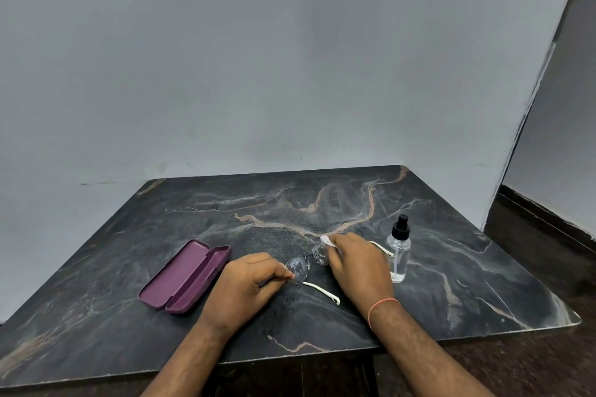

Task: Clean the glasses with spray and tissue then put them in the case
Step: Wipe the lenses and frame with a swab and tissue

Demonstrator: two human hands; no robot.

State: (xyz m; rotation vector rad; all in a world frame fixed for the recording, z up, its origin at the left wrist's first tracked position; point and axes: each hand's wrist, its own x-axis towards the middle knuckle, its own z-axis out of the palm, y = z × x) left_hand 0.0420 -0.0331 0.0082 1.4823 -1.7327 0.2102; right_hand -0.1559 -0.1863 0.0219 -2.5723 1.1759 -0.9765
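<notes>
Left hand: nearest me, curled, pinching the outer edge of one lens of the glasses to steady them just above the table.
Right hand: fingers closed round a wad of white tissue, pressing it on the other lens.
Risk at the frame: only a fingertip pinch on one corner braces them; a hard rub on the far lens could twist the bridge or pop the frame loose.
Risk at the lens: the pinching fingertips look likely to leave a fresh smear where they sit.
Risk at the bottle: the spray bottle stands upright just beside the right wrist; an outward sweep of that hand could topple it.
Case: open, maroon, left of the left hand, apart from it, holding nothing I can see.
Count: two hands, one pair of glasses with two white arms, one tissue, one bottle, one case.
</notes>
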